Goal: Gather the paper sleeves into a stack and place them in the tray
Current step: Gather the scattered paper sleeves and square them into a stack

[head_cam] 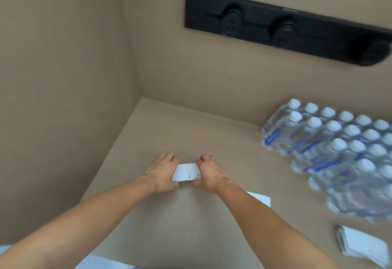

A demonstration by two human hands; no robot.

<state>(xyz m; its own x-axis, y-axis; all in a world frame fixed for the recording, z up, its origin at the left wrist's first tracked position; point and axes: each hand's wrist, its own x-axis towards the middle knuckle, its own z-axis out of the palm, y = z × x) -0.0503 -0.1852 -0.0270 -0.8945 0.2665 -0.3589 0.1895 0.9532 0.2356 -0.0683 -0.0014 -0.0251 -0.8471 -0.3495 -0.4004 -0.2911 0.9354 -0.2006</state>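
A small stack of white paper sleeves [186, 172] rests on the beige counter [180, 132], held between both hands. My left hand [162, 172] grips its left end and my right hand [209, 172] grips its right end, fingers curled over the far edge. A single white sleeve [262, 198] lies flat just right of my right forearm. Another pile of white sleeves [363, 245] sits at the lower right. No tray is in view.
Several shrink-wrapped clear water bottles with white caps [331, 147] fill the right side of the counter. A black socket rail [286, 26] is fixed to the back wall. Beige walls close the left and rear. White paper [101, 263] shows at the bottom edge.
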